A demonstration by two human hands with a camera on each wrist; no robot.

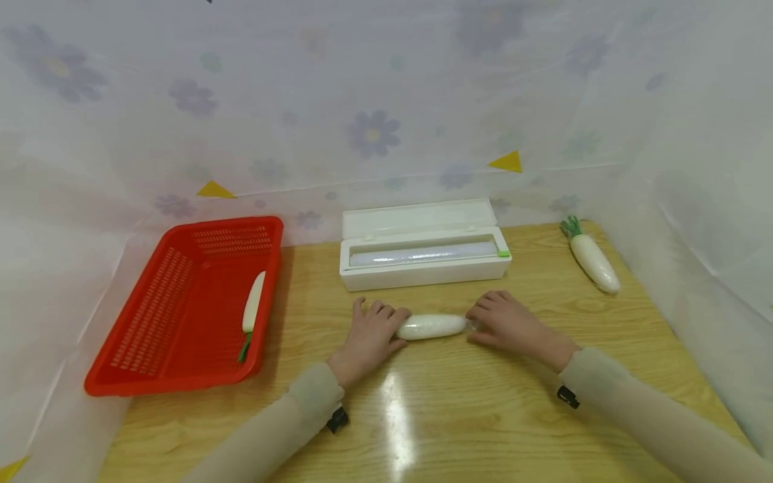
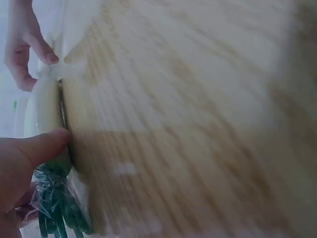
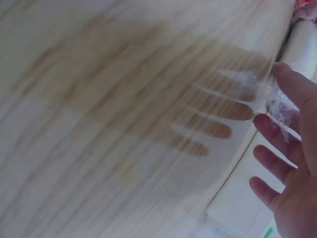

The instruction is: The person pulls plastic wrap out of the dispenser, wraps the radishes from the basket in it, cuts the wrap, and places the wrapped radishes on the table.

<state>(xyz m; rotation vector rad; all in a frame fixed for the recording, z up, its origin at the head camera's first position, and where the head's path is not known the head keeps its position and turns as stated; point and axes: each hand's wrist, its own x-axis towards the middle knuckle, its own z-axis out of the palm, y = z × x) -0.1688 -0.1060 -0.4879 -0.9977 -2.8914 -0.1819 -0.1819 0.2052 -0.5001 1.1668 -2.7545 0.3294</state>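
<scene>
On the tabletop [image 1: 471, 409], between the hands, lies a film-wrapped white radish [image 1: 431, 327], gripped near its leafy end by the left hand [image 1: 370, 335], while the thumb and fingers of the right hand [image 1: 504, 323] surround the gathered film [image 3: 280, 106]; whether they pinch it cannot be told. The body is probably light, firm and slightly slippery, best held round its middle, the film soft and easily torn. Just beyond stands the open white box [image 1: 425, 273].
</scene>
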